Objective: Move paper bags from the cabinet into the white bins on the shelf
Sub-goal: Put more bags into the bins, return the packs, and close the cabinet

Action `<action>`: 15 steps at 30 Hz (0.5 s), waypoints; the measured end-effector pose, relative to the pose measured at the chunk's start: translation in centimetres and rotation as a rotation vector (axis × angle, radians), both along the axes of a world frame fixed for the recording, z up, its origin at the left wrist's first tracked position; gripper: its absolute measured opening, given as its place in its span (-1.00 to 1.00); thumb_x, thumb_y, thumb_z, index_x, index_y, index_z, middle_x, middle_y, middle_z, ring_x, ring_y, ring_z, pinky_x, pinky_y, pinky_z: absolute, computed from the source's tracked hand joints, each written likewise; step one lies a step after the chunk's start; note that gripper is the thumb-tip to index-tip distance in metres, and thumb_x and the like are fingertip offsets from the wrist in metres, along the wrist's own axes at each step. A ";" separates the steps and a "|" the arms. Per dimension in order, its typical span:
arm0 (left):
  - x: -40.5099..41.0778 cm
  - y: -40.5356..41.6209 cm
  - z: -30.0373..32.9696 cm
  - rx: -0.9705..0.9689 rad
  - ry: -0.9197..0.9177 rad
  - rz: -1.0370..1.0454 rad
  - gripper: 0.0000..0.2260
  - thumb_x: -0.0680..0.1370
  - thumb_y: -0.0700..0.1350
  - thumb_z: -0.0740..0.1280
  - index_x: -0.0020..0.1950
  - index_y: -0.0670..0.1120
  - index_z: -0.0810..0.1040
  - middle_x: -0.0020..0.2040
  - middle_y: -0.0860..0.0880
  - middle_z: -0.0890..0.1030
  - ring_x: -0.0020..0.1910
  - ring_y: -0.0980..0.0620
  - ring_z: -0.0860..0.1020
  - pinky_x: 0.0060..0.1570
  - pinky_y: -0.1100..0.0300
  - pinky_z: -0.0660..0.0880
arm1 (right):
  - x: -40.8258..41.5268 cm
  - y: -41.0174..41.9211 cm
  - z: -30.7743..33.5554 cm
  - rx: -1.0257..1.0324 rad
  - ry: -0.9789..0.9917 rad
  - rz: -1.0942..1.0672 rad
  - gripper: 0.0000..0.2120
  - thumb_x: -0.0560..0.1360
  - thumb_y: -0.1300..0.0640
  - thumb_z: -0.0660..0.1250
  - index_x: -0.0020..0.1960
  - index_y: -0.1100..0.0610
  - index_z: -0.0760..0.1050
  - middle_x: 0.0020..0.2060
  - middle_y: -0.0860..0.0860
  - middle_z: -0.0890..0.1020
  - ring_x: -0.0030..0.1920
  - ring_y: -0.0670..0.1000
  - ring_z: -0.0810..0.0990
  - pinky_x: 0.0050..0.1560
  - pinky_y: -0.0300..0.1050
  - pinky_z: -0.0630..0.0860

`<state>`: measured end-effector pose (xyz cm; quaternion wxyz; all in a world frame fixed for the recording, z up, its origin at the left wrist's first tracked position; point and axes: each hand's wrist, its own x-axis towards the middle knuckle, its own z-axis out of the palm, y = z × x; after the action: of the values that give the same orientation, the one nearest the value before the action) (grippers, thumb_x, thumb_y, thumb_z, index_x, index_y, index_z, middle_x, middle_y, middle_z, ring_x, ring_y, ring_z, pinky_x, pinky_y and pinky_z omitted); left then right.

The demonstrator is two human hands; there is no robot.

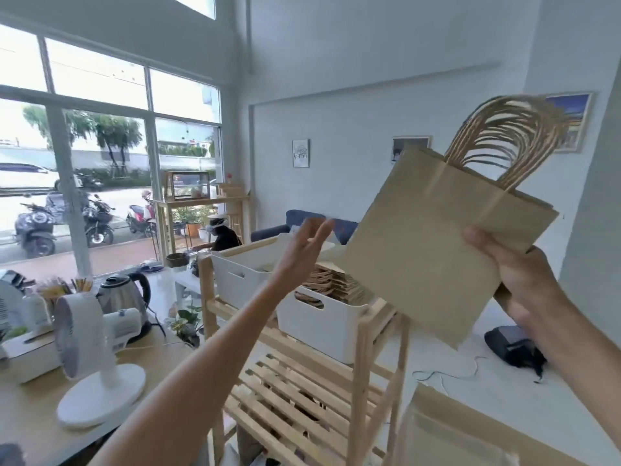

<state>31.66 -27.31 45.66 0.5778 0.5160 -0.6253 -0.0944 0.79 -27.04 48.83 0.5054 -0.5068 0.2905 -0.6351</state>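
Here, my right hand [524,280] pinches a stack of paper bags [437,250], held tilted above the wooden shelf [363,331]. My left hand [302,250] reaches forward, fingers spread, holding nothing. The near white bin [322,324] already holds bags; the far white bin [235,280] seems barely filled, so I judge more remains. A fan [90,358] and kettle [124,294] sit on the tabletop [27,415], clear of my path
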 end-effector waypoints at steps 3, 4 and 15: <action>8.6 -1.2 -3.3 0.103 -0.162 0.153 -0.60 0.64 0.21 0.15 0.23 -0.07 0.49 0.25 -0.02 0.59 0.18 0.02 0.55 0.24 -0.04 0.47 | 6.3 -3.6 1.5 -0.014 -0.052 0.021 -0.75 0.39 0.16 0.58 0.04 0.09 0.65 -0.04 -0.02 0.77 -0.04 -0.01 0.75 -0.08 -0.08 0.69; 10.8 -1.2 -4.4 0.175 -0.226 0.210 -0.61 0.65 0.18 0.15 0.28 -0.08 0.47 0.33 -0.05 0.54 0.25 0.00 0.52 0.29 -0.02 0.44 | 8.6 -4.7 1.8 -0.011 -0.055 0.021 -0.75 0.39 0.16 0.59 0.03 0.11 0.65 -0.03 0.01 0.76 -0.02 0.02 0.75 -0.05 -0.05 0.68; 25.3 -5.7 -10.5 0.127 -0.851 0.349 -0.38 0.59 0.40 -0.03 0.27 -0.02 0.52 0.24 0.05 0.55 0.26 0.09 0.47 0.34 0.14 0.40 | 32.9 -17.2 0.9 -0.106 0.007 -0.049 -0.85 0.40 0.19 0.59 -0.14 0.07 0.63 -0.22 -0.05 0.71 -0.26 -0.14 0.68 -0.22 -0.29 0.61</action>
<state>56.97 -33.01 35.17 0.2443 0.6409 -0.7035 0.1862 33.67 -44.24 49.74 0.4609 -0.5279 0.2707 -0.6601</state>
